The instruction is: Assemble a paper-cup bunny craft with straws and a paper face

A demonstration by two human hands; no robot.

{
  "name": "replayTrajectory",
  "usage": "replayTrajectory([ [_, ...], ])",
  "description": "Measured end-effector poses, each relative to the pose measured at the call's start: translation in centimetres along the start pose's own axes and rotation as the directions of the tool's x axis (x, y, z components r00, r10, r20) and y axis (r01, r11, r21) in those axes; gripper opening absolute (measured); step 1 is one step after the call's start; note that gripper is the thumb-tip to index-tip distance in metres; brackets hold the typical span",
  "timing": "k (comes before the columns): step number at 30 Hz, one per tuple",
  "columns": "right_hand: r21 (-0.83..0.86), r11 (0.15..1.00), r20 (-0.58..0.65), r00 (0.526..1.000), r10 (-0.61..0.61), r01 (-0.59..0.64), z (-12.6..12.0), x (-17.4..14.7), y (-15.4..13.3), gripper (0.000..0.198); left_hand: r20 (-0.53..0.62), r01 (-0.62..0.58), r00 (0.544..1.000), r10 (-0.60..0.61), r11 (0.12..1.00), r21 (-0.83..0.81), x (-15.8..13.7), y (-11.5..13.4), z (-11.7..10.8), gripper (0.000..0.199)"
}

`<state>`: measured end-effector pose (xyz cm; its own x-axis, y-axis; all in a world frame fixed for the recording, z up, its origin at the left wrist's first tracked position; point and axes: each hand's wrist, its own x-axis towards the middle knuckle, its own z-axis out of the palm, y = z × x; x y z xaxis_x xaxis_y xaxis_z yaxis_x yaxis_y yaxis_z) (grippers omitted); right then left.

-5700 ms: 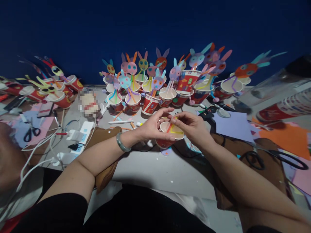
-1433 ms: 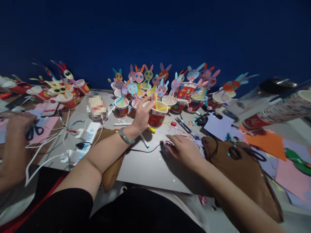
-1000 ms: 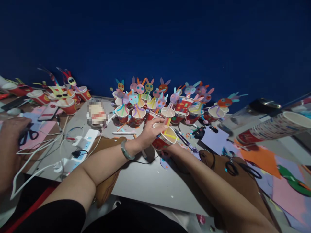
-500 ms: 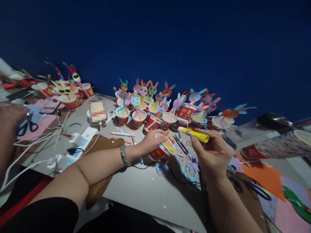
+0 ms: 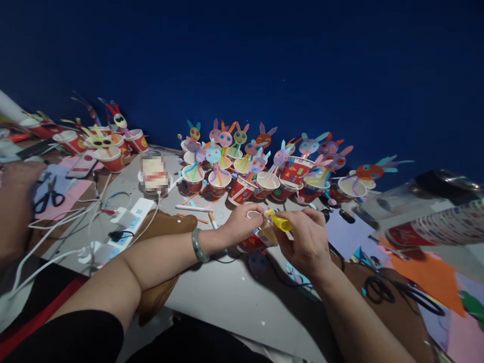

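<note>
My left hand (image 5: 242,224), with a green bangle on the wrist, is closed round the rim of a red printed paper cup (image 5: 251,244). The cup is tilted and partly hidden by my fingers. My right hand (image 5: 306,242) grips a yellow glue stick (image 5: 282,223) with its tip at the cup's rim, close to my left fingertips. Small coloured paper is pinched there, mostly hidden. Just behind the cup stand several paper cups (image 5: 242,190) with paper rabbit heads on strips. A round purple paper piece (image 5: 257,263) lies below the held cup.
A white power strip (image 5: 130,227) with cables lies left, near scissors (image 5: 49,196) and another person's blurred arm (image 5: 17,212). A stack of paper cups (image 5: 434,229) leans at right, over orange paper (image 5: 427,277) and black-handled scissors (image 5: 408,295). Decorated cups (image 5: 108,159) stand far left.
My right hand has moved left with the glue stick, bringing its tip to the rim of the cup. My left hand keeps its hold on the cup.
</note>
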<state>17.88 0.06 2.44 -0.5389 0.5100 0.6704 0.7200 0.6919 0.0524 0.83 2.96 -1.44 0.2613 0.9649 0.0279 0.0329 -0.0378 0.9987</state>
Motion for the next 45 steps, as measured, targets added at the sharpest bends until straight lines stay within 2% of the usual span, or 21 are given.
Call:
replayTrajectory([
  [3,-0.075,0.996,0.035,0.998,0.051,-0.048,0.5,-0.3,0.2,0.012,-0.016,0.012,1.000,-0.012,1.000,0.010,-0.2,0.3,0.1,0.011],
  [5,-0.095,0.994,-0.002,0.998,0.063,-0.063,0.8,-0.4,0.8,0.012,-0.001,0.002,1.000,-0.002,1.000,0.005,-0.5,0.6,0.1,0.012],
  [7,-0.085,0.994,-0.109,0.993,0.054,-0.064,0.8,-0.3,1.4,0.015,0.036,0.014,0.999,-0.014,1.000,0.002,-0.8,0.9,0.1,0.016],
  [10,-0.032,0.992,-0.297,0.949,0.105,-0.120,0.6,-0.3,2.0,0.018,0.061,0.067,0.996,-0.065,0.997,-0.031,-0.9,1.0,0.1,0.016],
  [12,0.012,0.988,-0.343,0.928,0.148,-0.153,0.2,-0.3,1.8,0.019,0.053,0.096,0.994,-0.093,0.993,-0.072,-0.7,0.9,0.1,0.016],
  [15,0.066,0.993,-0.276,0.955,0.110,-0.096,0.0,-0.3,1.1,0.019,0.041,0.098,0.995,-0.095,0.991,-0.086,-0.4,0.6,0.1,0.014],
  [17,0.089,0.996,-0.210,0.977,0.045,-0.027,0.2,-0.2,0.6,0.018,0.028,0.049,0.998,-0.048,0.998,-0.050,-0.3,0.5,0.2,0.010],
  [21,0.041,0.998,-0.183,0.982,-0.048,0.056,0.9,0.0,0.2,0.015,0.005,-0.020,1.000,0.019,0.999,0.027,-0.3,0.2,0.3,0.008],
  [24,-0.016,0.999,-0.188,0.982,-0.038,0.035,1.1,0.0,0.5,0.015,0.003,-0.011,1.000,0.011,0.999,0.030,-0.3,0.1,0.3,0.009],
  [28,-0.103,0.993,-0.238,0.971,0.027,-0.053,0.6,-0.2,1.1,0.019,0.034,-0.023,0.999,0.023,1.000,0.000,-0.4,0.1,0.2,0.016],
  [31,-0.058,0.994,-0.297,0.953,0.069,-0.090,0.0,-0.2,1.1,0.022,0.041,-0.024,0.999,0.025,0.999,-0.023,-0.4,0.1,0.1,0.019],
  [34,0.017,1.000,-0.253,0.967,0.023,-0.020,-0.2,-0.1,0.3,0.021,0.023,0.006,1.000,-0.006,1.000,-0.010,-0.2,0.1,0.0,0.013],
  [37,0.032,0.997,-0.171,0.983,-0.069,0.075,0.1,0.2,-0.3,0.019,0.014,-0.026,1.000,0.025,0.999,0.040,-0.2,0.0,0.1,0.009],
  [39,0.014,0.996,-0.153,0.984,-0.088,0.091,0.4,0.3,-0.3,0.017,0.013,-0.051,0.999,0.050,0.996,0.069,-0.2,0.0,0.2,0.009],
  [45,-0.091,0.994,-0.227,0.973,0.031,-0.053,0.6,-0.2,1.4,0.019,0.065,-0.096,0.994,0.093,0.994,0.057,-0.8,0.3,0.1,0.015],
])
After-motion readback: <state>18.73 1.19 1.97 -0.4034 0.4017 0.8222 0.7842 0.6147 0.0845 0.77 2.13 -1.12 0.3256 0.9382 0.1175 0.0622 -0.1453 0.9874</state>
